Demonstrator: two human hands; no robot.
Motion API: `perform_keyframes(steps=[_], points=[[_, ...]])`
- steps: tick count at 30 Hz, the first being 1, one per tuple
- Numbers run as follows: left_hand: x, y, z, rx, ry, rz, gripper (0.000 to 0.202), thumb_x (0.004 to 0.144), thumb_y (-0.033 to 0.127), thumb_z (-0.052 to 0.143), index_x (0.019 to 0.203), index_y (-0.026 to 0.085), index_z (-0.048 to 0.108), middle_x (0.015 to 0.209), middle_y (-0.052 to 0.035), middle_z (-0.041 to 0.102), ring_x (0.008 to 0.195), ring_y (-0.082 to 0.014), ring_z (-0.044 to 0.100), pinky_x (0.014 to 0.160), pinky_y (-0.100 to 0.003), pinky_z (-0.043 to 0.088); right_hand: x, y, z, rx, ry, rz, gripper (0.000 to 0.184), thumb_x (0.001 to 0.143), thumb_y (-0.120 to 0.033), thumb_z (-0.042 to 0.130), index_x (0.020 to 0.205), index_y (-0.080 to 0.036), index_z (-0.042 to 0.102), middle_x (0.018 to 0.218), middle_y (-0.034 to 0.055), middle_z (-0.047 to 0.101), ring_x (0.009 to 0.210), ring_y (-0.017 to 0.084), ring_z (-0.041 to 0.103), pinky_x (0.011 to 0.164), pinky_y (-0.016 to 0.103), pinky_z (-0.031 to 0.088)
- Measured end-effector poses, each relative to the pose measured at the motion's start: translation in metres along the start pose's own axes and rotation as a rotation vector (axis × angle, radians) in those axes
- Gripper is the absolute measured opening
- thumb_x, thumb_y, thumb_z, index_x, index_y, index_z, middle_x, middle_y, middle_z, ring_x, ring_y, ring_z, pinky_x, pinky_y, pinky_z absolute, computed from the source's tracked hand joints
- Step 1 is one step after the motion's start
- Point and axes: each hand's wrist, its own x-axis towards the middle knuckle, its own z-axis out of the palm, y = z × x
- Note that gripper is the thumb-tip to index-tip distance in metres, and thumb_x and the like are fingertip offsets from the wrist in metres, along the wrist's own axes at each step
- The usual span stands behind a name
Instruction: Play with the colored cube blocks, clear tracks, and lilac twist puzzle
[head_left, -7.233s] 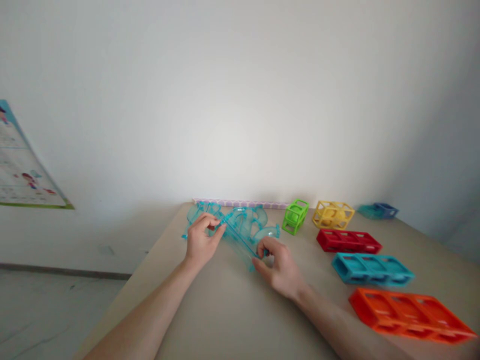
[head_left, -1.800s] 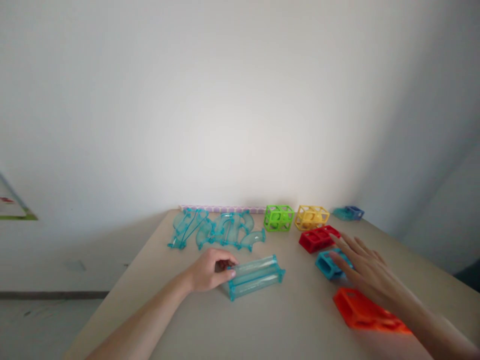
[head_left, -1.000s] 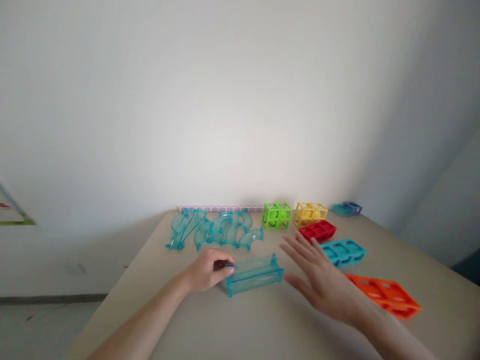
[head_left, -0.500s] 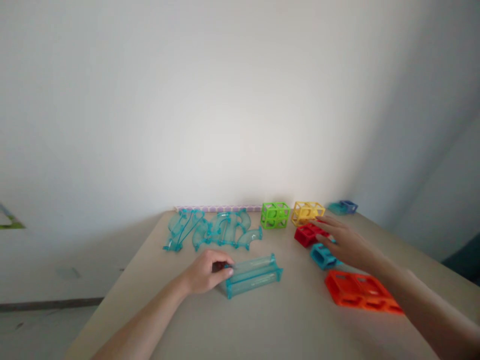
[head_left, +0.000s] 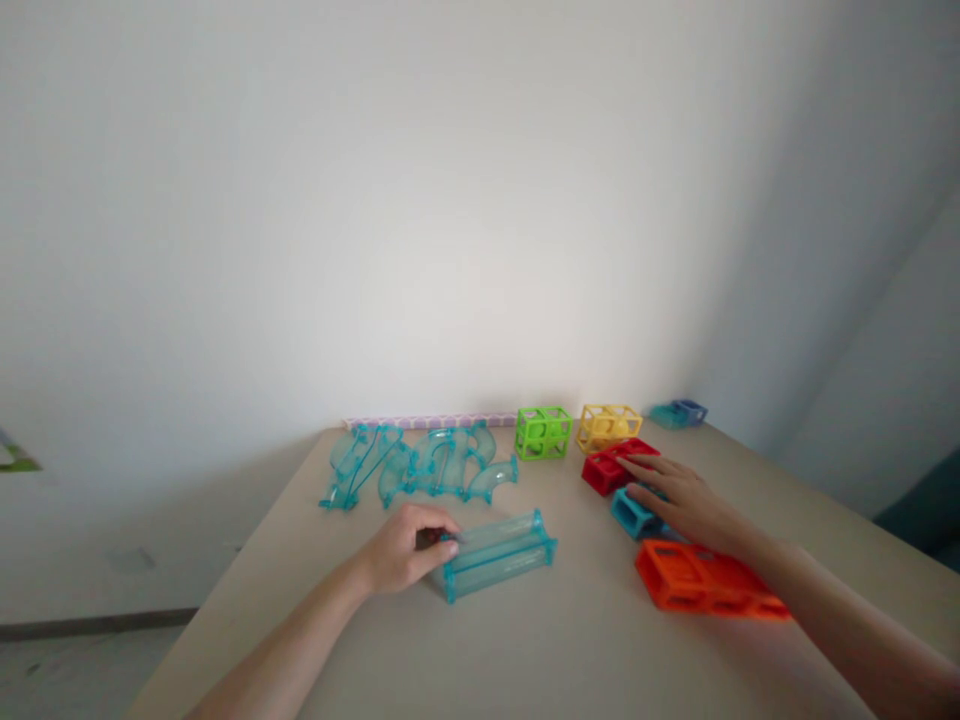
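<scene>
My left hand (head_left: 411, 548) is closed at the left end of two clear blue toy track pieces (head_left: 499, 553), which lie side by side. Its thumb and index finger meet the end of the farther piece; a small dark reddish patch shows between them, too unclear to name. To the right, my right hand (head_left: 686, 505) is stretched out with fingers spread, over a red frame block (head_left: 600, 472) and a light blue frame block (head_left: 632, 513). Whether the fingertips touch the red one is unclear. Under my right forearm lies an orange frame block (head_left: 679, 580), partly covered by the arm.
Several clear blue curved and straight tracks (head_left: 442, 465) lie at the back left. A green frame block (head_left: 544, 433) and a yellow one (head_left: 606, 428) stand near the wall. Small blue pieces (head_left: 679, 413) sit at the far right corner. The table (head_left: 480, 660) meets the wall behind.
My right hand has come down and slightly nearer, from over the red block's far edge to lower over the red and light blue blocks. My left hand stays at the track; the view shifts slightly.
</scene>
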Motion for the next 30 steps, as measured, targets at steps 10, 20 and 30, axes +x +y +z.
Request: perform_keyframes(steps=[10,20,30], points=[[-0.001,-0.005,0.003,-0.005,0.003,-0.011,0.020,0.083,0.032,0.058,0.081,0.014,0.068,0.073,-0.0025,0.062,0.068,-0.0138,0.053,0.062,-0.023,0.038,0.073,0.037,-0.006,-0.079,0.022,0.130,0.042,0.092,-0.034,0.037,0.097,-0.012,0.073,0.096,0.0130,0.073,0.090,0.024,0.067,0.080,0.031,0.049],[-0.001,-0.003,0.002,-0.010,0.019,-0.022,0.020,0.082,0.031,0.059,0.084,0.013,0.068,0.075,-0.0034,0.064,0.068,-0.0137,0.054,0.062,-0.023,0.038,0.107,0.046,0.008,-0.198,-0.112,0.257,0.025,0.093,-0.033,0.052,0.097,-0.013,0.067,0.096,0.0084,0.069,0.086,0.020,0.065,0.077,0.035,0.051],[0.000,-0.002,0.001,-0.008,0.017,-0.016,0.019,0.081,0.029,0.059,0.083,0.013,0.068,0.074,-0.0032,0.063,0.067,-0.0136,0.054,0.062,-0.023,0.038,0.105,0.038,0.023,-0.185,-0.125,0.344,0.029,0.092,-0.033,0.056,0.116,-0.016,0.057,0.116,0.0086,0.060,0.097,0.020,0.061,0.082,0.040,0.053]])
